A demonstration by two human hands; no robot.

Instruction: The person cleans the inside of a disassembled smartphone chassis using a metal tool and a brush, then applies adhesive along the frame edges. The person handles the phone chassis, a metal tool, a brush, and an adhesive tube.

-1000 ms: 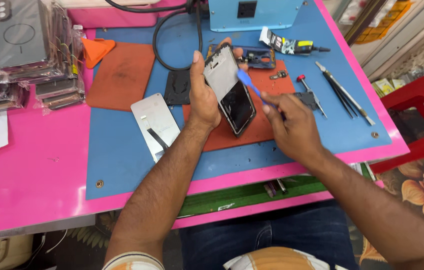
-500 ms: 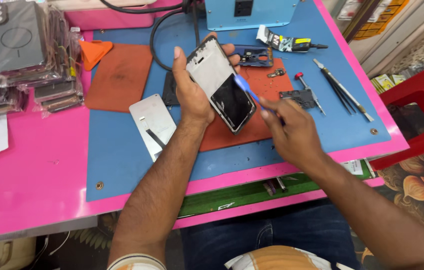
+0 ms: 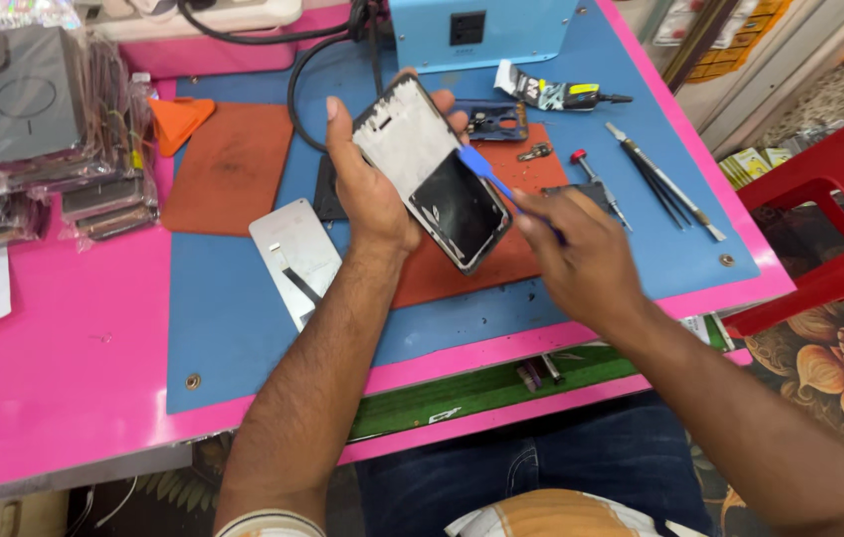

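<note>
My left hand (image 3: 367, 174) grips an opened phone frame (image 3: 432, 169), tilted above the blue mat, its inner side up: white plate at the top, dark part below. My right hand (image 3: 581, 254) holds a blue plastic pry tool (image 3: 486, 174) whose tip touches the phone's right edge near the middle. A detached silver back panel (image 3: 292, 254) with a thin dark ribbon lies flat on the mat left of my left forearm.
A blue mat (image 3: 223, 328) covers a pink table (image 3: 54, 368). Orange-brown pads (image 3: 228, 164), an orange pick (image 3: 178, 114), tweezers (image 3: 665, 184), a screwdriver (image 3: 596, 189), a glue tube (image 3: 556, 94), a blue box (image 3: 481, 30), bagged phone cases (image 3: 39, 129) and a red stool (image 3: 835, 214) surround it.
The phone has been raised and turned a little in my left hand. My right hand has brought the blue tool's tip along the phone's right edge.
</note>
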